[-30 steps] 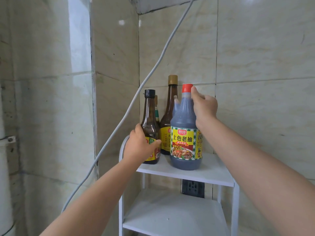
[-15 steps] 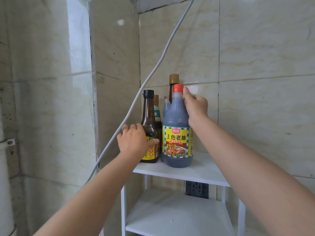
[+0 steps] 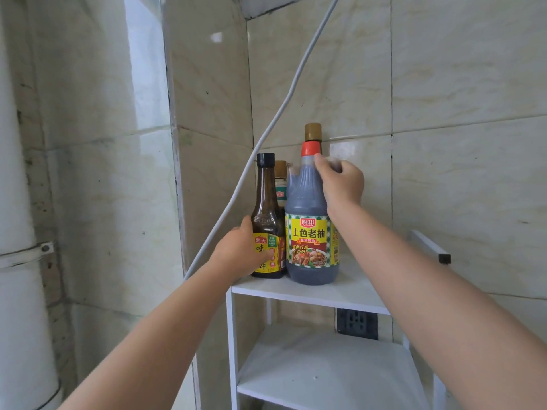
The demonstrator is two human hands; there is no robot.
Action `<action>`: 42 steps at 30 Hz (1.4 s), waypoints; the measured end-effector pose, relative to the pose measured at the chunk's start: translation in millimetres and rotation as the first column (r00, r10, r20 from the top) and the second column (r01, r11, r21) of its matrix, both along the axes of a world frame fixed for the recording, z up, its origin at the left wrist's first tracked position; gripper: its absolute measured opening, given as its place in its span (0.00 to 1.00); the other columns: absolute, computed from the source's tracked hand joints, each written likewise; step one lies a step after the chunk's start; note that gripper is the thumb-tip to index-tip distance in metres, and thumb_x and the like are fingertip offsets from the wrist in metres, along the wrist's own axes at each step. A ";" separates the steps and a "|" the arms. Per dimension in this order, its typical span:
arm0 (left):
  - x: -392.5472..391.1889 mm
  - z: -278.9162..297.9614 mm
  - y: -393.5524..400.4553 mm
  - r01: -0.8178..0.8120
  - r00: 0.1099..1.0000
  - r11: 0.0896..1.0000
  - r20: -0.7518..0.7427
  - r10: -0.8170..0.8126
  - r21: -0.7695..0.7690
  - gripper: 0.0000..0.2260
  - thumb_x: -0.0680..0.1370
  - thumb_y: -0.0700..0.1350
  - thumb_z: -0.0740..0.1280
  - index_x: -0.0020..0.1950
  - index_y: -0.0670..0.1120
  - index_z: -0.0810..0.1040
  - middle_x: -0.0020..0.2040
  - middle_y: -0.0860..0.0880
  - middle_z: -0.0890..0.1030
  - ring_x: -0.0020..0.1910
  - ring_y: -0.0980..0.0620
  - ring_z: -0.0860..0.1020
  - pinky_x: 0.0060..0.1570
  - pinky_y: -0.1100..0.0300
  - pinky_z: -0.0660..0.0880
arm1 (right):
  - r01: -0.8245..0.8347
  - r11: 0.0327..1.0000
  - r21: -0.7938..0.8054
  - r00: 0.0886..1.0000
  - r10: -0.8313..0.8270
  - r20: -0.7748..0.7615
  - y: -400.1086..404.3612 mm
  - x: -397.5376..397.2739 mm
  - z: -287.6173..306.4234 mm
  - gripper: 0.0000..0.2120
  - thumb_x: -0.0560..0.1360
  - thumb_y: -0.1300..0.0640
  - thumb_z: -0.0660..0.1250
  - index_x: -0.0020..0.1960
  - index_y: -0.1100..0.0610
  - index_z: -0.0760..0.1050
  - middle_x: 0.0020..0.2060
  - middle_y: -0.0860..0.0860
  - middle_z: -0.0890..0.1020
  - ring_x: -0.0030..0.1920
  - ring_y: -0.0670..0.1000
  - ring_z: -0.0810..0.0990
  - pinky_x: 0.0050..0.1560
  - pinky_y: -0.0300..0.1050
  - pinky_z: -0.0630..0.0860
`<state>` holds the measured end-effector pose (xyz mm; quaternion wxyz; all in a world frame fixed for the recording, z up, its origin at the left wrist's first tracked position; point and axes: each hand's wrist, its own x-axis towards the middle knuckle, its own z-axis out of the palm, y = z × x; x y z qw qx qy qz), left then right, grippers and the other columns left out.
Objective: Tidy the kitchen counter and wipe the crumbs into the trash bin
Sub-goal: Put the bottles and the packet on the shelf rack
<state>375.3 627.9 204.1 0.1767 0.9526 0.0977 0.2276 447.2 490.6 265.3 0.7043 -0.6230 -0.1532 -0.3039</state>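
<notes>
A big dark soy sauce bottle (image 3: 310, 229) with a red cap and a yellow label stands on the top board of a white shelf unit (image 3: 334, 294). My right hand (image 3: 340, 184) grips its neck just under the cap. To its left stands a brown glass bottle (image 3: 265, 208) with a black cap, and my left hand (image 3: 241, 253) wraps around its lower body. Two more bottles stand behind these: a small one (image 3: 280, 184) with a tan cap and a tall one (image 3: 313, 131) with a brown cap, both mostly hidden.
A grey cable (image 3: 275, 122) hangs slanting across the tiled corner, just left of the bottles. A lower shelf board (image 3: 325, 371) and a black wall socket (image 3: 357, 322) lie below. A white pipe (image 3: 17, 232) runs down the left wall.
The big soy sauce bottle has been slid left against the brown bottle, and my right hand has dropped from the cap to the neck. My left hand stays on the brown bottle.
</notes>
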 end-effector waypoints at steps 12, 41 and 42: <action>-48.7 1.3 -73.3 -0.076 0.955 0.974 0.296 0.010 0.214 0.14 0.77 0.37 0.58 0.60 0.37 0.76 0.60 0.39 0.76 0.60 0.39 0.72 0.53 0.50 0.71 | 0.246 0.807 -0.537 0.969 -0.182 0.170 -94.6 -68.0 -33.8 0.18 0.73 0.61 0.67 0.63 0.62 0.73 0.59 0.57 0.77 0.60 0.53 0.75 0.58 0.39 0.68; -288.7 -241.5 -587.7 0.662 0.536 0.739 -0.609 -0.584 -0.125 0.30 0.75 0.48 0.68 0.74 0.43 0.61 0.71 0.44 0.68 0.70 0.45 0.67 0.65 0.56 0.66 | 0.096 0.331 -0.939 0.612 -0.763 -0.206 -672.1 -407.8 -273.2 0.18 0.75 0.57 0.62 0.64 0.59 0.73 0.63 0.57 0.75 0.65 0.58 0.71 0.61 0.49 0.69; -288.0 -255.7 -594.2 0.646 0.488 0.735 -0.629 -0.605 -0.205 0.31 0.74 0.48 0.69 0.74 0.43 0.61 0.71 0.44 0.67 0.70 0.45 0.67 0.66 0.57 0.65 | 0.080 0.352 -0.932 0.598 -0.765 -0.238 -682.6 -411.1 -286.5 0.18 0.75 0.57 0.62 0.64 0.59 0.73 0.62 0.57 0.76 0.64 0.58 0.71 0.61 0.49 0.70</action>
